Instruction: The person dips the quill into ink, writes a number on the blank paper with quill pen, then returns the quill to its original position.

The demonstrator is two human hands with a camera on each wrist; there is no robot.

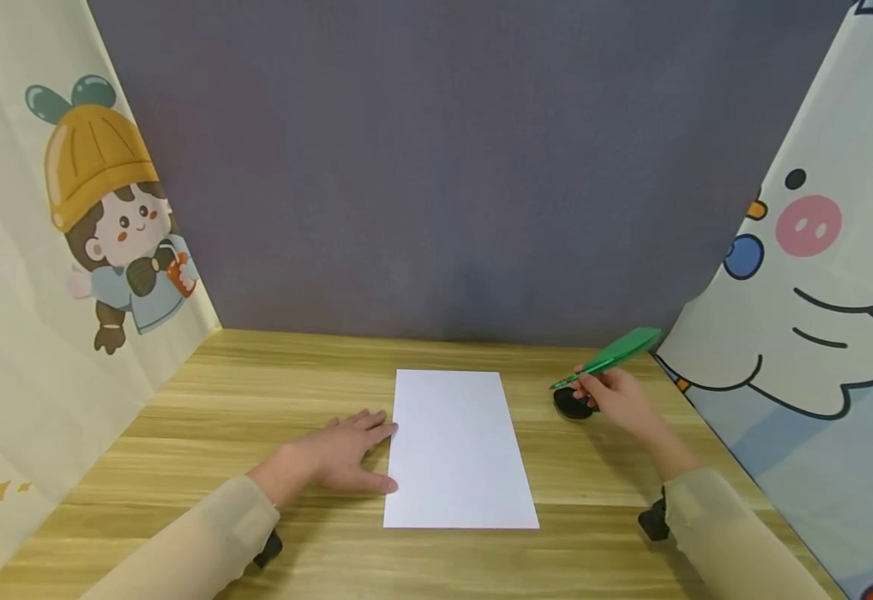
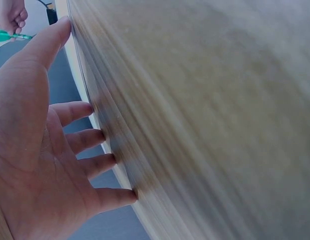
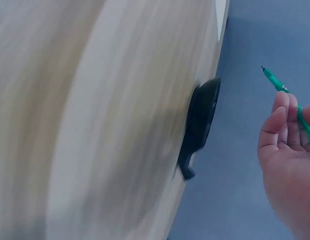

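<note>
A white sheet of paper (image 1: 457, 450) lies on the wooden table. My left hand (image 1: 346, 454) rests beside it with spread fingers; the thumb and index fingertips touch its left edge. In the left wrist view the left hand's (image 2: 59, 150) fingertips meet the tabletop. My right hand (image 1: 616, 402) pinches a green feather-shaped pen (image 1: 619, 350), tip pointing left and feather end up to the right. The right wrist view shows the pen (image 3: 274, 79) with a dark point, raised off the table. Below it on the table sits a small black round object (image 1: 571, 406) with a short tail (image 3: 200, 120).
A dark grey panel (image 1: 436, 167) stands behind the table (image 1: 278, 375). Cartoon-printed cloths hang at the left (image 1: 8, 250) and right (image 1: 856, 350) sides. Black wrist straps (image 1: 655, 518) show at both sleeves.
</note>
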